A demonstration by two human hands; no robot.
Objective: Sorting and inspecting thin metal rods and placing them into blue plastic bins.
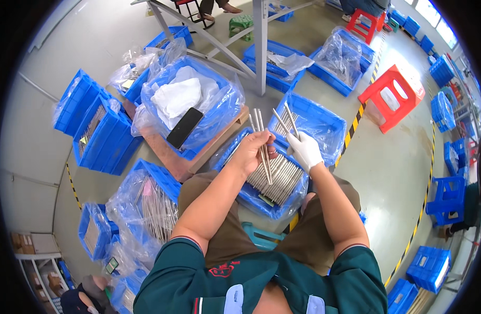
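- Plainly, my bare left hand (256,150) gripped several slim silver metal rods (261,121), fingers closed round them.
- Just right of those fingers, my white-gloved right hand (305,152) pinched two more rods (282,121).
- Below my fingers, a blue plastic crate (257,207) lay packed with rods (276,181): much seemingly left.
- Beyond them, another blue crate (323,124) showed fewer, perhaps finished ones.
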